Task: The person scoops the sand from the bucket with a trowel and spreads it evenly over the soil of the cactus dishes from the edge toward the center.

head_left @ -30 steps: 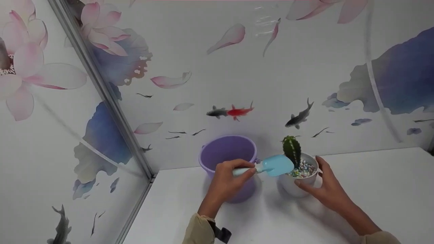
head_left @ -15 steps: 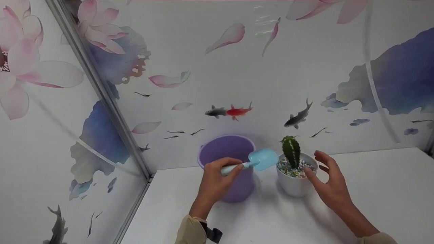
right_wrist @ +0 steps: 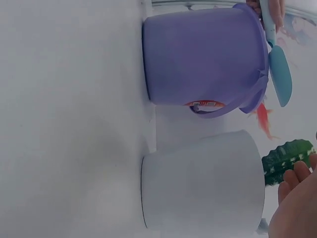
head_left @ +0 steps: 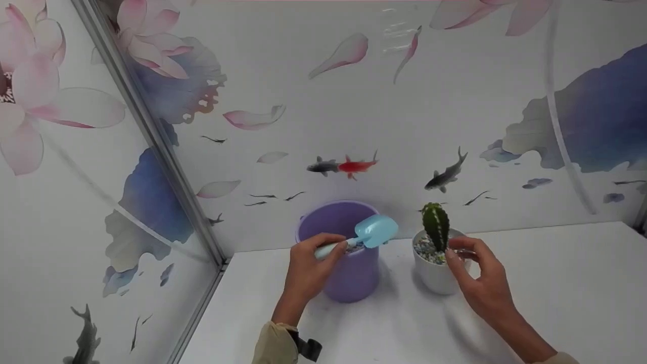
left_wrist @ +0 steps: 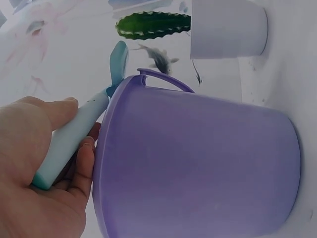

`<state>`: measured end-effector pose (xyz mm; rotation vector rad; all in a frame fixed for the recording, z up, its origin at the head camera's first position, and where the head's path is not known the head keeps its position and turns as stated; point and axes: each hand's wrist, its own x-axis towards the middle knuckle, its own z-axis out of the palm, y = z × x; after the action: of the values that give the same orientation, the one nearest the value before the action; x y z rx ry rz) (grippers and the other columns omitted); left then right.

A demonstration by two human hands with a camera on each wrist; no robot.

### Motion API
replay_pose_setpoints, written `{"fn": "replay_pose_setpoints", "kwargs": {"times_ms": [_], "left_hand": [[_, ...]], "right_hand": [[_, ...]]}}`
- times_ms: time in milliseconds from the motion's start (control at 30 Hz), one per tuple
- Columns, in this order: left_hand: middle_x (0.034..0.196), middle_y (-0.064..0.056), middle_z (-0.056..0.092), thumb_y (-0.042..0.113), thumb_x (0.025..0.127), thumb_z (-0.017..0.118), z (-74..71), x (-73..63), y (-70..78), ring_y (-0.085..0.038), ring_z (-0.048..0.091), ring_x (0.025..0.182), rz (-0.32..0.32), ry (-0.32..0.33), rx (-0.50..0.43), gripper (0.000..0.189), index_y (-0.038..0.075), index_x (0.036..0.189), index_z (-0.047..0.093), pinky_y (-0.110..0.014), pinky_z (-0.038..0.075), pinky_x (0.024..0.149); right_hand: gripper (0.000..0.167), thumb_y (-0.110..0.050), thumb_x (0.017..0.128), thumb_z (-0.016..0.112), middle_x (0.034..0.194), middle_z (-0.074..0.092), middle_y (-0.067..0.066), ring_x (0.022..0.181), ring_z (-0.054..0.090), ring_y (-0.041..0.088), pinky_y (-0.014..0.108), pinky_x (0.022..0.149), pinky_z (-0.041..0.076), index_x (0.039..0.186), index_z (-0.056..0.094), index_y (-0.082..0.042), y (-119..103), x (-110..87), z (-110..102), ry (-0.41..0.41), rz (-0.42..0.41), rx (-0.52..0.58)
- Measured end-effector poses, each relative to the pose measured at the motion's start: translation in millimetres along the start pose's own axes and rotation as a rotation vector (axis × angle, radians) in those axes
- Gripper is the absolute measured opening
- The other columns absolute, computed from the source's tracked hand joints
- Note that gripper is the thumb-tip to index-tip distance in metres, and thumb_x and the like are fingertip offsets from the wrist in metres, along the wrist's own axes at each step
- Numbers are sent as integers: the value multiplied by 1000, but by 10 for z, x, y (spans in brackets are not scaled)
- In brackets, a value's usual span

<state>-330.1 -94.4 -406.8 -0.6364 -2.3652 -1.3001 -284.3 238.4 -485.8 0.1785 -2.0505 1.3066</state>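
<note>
My left hand (head_left: 312,268) grips the pale handle of a small light blue trowel (head_left: 376,231), as the left wrist view also shows. The trowel's blade lies over the rim of a purple bucket (head_left: 353,280), with some gravel (head_left: 355,247) visible inside. Right of the bucket, a green cactus (head_left: 435,225) stands upright in a white pot (head_left: 437,278) topped with coloured pebbles (head_left: 427,250). My right hand (head_left: 482,278) is at the pot's right rim, its loosely bent fingertips close beside the cactus. In the right wrist view, its fingers (right_wrist: 297,173) overlap the cactus.
Bucket and pot stand on a white table (head_left: 394,328) near its back edge. Behind rises a white wall (head_left: 404,126) printed with fish and petals. A metal strip (head_left: 156,141) joins it to a similar panel on the left. The bucket's handle (right_wrist: 237,101) hangs at its side.
My left hand has carried the trowel leftward from above the pot to the bucket's rim. My right hand has let go of the pot's side and its fingers have come in beside the cactus.
</note>
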Motion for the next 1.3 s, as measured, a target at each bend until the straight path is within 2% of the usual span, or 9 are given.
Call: {"fn": "replay_pose_setpoints", "kwargs": {"times_ms": [100,233,400,467,633,833,967,1133,1300], "left_hand": [[115,9,81,36,102,78,-35,12,-34,-11,74,107,-16,12,3,20,25,118,83,-32,62,91],[114,11,80,37,102,77,-73,20,-83,-9,74,111,-48,49,28,18,27,117,82,-33,62,96],[111,10,80,38,102,78,-114,11,-108,-10,73,108,-73,97,49,17,26,115,82,-36,62,96],[111,9,81,37,102,78,-132,11,-111,-11,74,108,-76,104,50,17,26,115,82,-37,62,96],[111,9,81,37,102,78,-153,34,-125,-12,74,108,-88,109,74,17,26,114,82,-40,62,96],[109,8,80,34,102,78,-148,67,-161,-11,74,105,-103,106,78,15,25,113,82,-40,62,95],[110,7,80,32,102,78,-132,65,-187,-12,74,107,-107,100,85,15,24,113,82,-40,62,96],[112,7,80,31,102,78,-131,72,-178,-12,74,108,-116,97,107,14,24,114,82,-39,62,97],[112,6,80,29,102,78,-135,92,-172,-13,74,110,-117,91,114,13,23,114,82,-40,62,98]], "right_hand": [[25,-19,109,67,125,72,-1,116,61,-5,6,99,44,132,68,-10,-40,-22,34,-20,-10,8],[20,-20,110,67,121,76,-5,112,65,-3,6,97,48,128,73,-15,-97,-72,116,-70,-19,14],[19,-18,108,70,123,77,-3,114,70,3,9,98,51,126,74,-19,-156,-131,264,-136,-35,54],[20,-16,107,71,124,76,-2,116,70,5,10,99,52,127,74,-16,-175,-138,322,-154,-33,70],[24,-16,106,72,128,75,-6,121,70,8,12,101,53,131,72,-16,-208,-124,433,-187,-1,83],[33,-23,107,71,137,72,-4,130,67,11,13,106,51,139,67,-17,-232,-87,594,-215,70,110],[41,-23,107,72,146,68,-2,139,62,13,24,112,52,146,63,-17,-238,-71,752,-244,103,138],[53,-19,107,71,157,59,4,148,55,23,49,120,49,156,53,-16,-295,2,947,-240,58,186],[62,-28,108,69,164,51,7,153,48,28,56,125,43,163,44,-12,-332,94,1108,-223,53,205]]}}
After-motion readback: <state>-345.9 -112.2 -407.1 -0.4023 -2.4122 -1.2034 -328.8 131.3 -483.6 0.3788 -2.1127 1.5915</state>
